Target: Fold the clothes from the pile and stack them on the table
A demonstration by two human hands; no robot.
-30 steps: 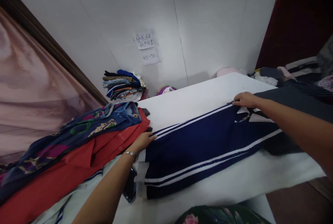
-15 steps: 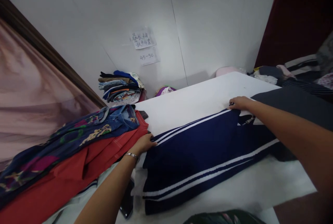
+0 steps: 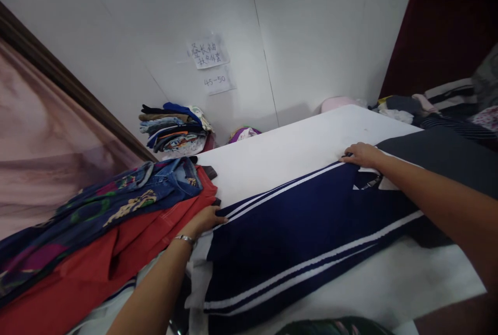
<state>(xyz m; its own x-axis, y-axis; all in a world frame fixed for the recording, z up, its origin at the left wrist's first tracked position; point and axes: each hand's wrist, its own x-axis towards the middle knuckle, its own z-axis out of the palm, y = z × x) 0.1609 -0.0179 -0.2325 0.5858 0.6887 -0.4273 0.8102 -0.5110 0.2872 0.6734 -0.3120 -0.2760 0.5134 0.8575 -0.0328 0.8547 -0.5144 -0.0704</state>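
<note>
A navy jacket (image 3: 280, 231) with paired white stripes along both long edges lies flat and folded lengthwise across the white table. Its far left corner is pinched by my left hand (image 3: 206, 220), which wears a silver bracelet. Farther right, the fingers of my right hand (image 3: 360, 155) are closed on the same far edge, near a zip pull (image 3: 371, 182) and a pale patch at the collar. White fabric (image 3: 197, 273) sticks out under the jacket's left end.
A denim garment (image 3: 128, 190) and a red garment (image 3: 97, 257) lie left of the jacket. Stacked folded clothes (image 3: 175, 127) stand beyond the white table (image 3: 272, 151) by the wall. Dark grey cloth (image 3: 447, 158) lies right, with more clothes (image 3: 447, 99) behind. Paper notes (image 3: 210, 63) hang on the wall.
My left hand has shifted slightly left and down in view with the jacket's corner. My right hand stays nearly in place on the far edge. The view has turned slightly.
</note>
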